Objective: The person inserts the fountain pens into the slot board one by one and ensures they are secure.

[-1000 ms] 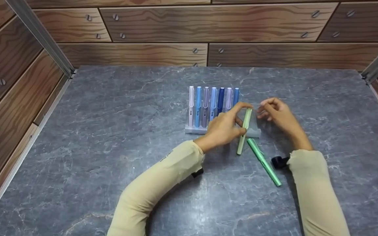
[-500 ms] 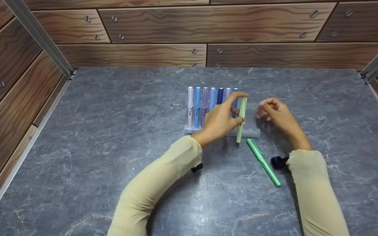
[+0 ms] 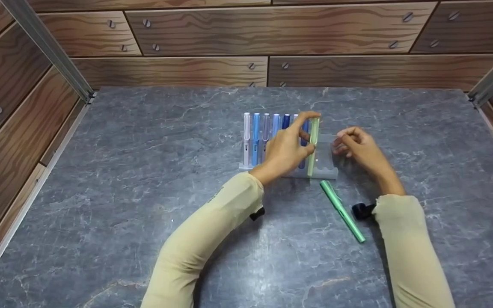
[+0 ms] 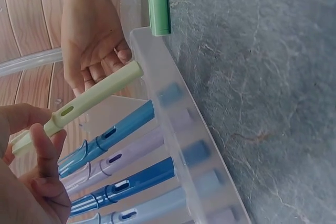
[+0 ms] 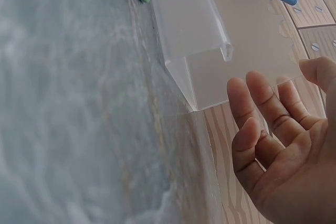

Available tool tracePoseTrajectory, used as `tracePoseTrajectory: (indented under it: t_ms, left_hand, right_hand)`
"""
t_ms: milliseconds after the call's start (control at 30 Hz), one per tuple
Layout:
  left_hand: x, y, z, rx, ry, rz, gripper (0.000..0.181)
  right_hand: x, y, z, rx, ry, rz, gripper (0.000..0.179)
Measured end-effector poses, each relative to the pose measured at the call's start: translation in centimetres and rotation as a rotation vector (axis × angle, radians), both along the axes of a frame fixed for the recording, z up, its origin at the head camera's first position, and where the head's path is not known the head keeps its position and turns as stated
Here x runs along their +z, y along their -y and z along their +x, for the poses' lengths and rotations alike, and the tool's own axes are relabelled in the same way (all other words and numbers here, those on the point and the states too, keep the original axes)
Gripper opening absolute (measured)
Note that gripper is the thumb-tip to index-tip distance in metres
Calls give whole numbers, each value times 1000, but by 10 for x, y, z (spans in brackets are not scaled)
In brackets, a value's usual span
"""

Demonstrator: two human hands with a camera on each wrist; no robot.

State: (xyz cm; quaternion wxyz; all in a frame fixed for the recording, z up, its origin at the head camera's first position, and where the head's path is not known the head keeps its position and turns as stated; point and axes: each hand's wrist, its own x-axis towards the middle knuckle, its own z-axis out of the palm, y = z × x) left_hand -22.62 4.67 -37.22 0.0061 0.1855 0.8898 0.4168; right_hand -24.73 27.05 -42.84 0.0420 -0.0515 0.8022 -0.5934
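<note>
My left hand [image 3: 284, 147] pinches a pale green pen [image 3: 314, 137] between thumb and fingers. The pen is held nearly upright at a clear plastic pen stand [image 3: 327, 173]; in the left wrist view its lower end [image 4: 128, 73] is by the stand's front lip, just beyond a blue pen [image 4: 128, 124]. Whether it touches the lip, I cannot tell. Beside the stand's right edge is my right hand [image 3: 360, 149], fingers loosely bent and holding nothing; in the right wrist view its fingertips [image 5: 239, 90] are close to the clear panel [image 5: 210, 85], contact unclear.
Several blue and purple pens, among them a light blue pen [image 3: 256, 137], lean in a row in the stand's left part. A brighter green pen [image 3: 341, 209] lies on the grey marbled table [image 3: 122, 205] in front of the stand. Wood-patterned walls [image 3: 203, 70] enclose the back and sides.
My left hand has moved the pale green pen away from me and slightly left, from in front of the stand to its front lip. The right hand stays in place.
</note>
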Motion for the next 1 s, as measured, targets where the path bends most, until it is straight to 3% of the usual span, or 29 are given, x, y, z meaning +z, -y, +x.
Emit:
tracePoseTrajectory:
  t_ms: [433, 1000]
  left_hand:
    - [-3, -5, 0, 19, -132, -29, 59]
    - [-17, -9, -4, 33, -161, -88, 61]
  right_hand:
    - [1, -1, 1, 10, 8, 26, 18]
    - [1, -1, 0, -6, -2, 30, 13]
